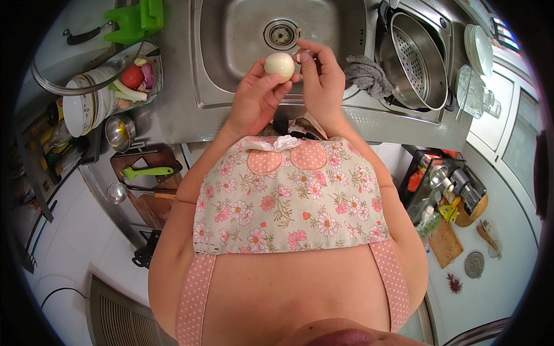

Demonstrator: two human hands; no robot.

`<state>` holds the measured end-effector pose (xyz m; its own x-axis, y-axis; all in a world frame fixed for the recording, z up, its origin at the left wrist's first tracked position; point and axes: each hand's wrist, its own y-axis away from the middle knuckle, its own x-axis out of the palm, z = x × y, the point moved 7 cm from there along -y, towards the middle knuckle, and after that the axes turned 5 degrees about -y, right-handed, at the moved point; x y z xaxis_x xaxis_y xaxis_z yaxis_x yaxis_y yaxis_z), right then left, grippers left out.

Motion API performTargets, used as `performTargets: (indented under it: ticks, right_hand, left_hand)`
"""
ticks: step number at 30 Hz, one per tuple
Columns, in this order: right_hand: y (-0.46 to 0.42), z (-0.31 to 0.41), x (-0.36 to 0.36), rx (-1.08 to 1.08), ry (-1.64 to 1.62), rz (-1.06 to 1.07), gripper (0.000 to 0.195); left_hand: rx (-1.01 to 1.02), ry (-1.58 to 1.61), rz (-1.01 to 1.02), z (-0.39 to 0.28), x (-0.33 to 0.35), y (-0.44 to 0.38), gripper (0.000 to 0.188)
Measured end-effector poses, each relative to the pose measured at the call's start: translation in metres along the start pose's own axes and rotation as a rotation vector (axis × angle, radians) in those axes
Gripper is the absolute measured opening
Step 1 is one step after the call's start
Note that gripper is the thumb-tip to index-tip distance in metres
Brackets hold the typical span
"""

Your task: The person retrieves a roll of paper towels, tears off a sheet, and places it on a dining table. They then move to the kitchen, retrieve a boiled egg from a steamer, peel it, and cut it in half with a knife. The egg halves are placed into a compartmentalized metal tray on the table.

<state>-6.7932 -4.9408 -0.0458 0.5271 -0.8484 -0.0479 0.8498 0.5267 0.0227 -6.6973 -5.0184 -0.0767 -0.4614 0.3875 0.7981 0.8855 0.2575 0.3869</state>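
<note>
A smooth, shiny peeled egg [279, 67] rests in the fingers of my left hand [256, 97], above the front part of the stainless steel sink [229, 56]. Just to its right, my right hand [322, 82] has thumb and forefinger pinched around a small pale fragment [299, 56] that looks like eggshell. Beyond both hands lies the drain strainer [281, 34], with small pale scraps in and beside it. My right fingertips are close to the egg; whether they touch it is hard to tell.
Right of the sink lie a grey cloth [368, 77] and a steamer pot [417, 65] with a perforated insert. On the left are stacked bowls [86, 104], a vegetable container [151, 95] holding a tomato, a steel bowl [120, 133] and a green-handled tool [147, 171] on a cutting board [151, 207].
</note>
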Motion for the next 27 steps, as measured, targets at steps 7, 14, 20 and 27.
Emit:
performTargets:
  ticks: [7, 14, 20, 27]
  right_hand:
    - [-0.006, 0.001, -0.006, -0.208, 0.195, 0.008, 0.017]
    - [0.003, 0.008, 0.011, -0.075, 0.036, 0.112, 0.018]
    - [0.005, 0.011, 0.011, -0.134, 0.128, 0.089, 0.020]
    - [0.008, 0.009, 0.012, -0.107, 0.139, 0.058, 0.020]
  left_hand:
    - [-0.006, 0.000, 0.000, -0.003, 0.000, -0.001, 0.033]
    - [0.023, -0.042, -0.082, 0.001, -0.005, 0.000, 0.030]
    - [0.036, -0.049, -0.076, 0.004, -0.007, -0.001, 0.029]
    - [0.033, -0.058, -0.063, 0.004, -0.004, -0.001, 0.029]
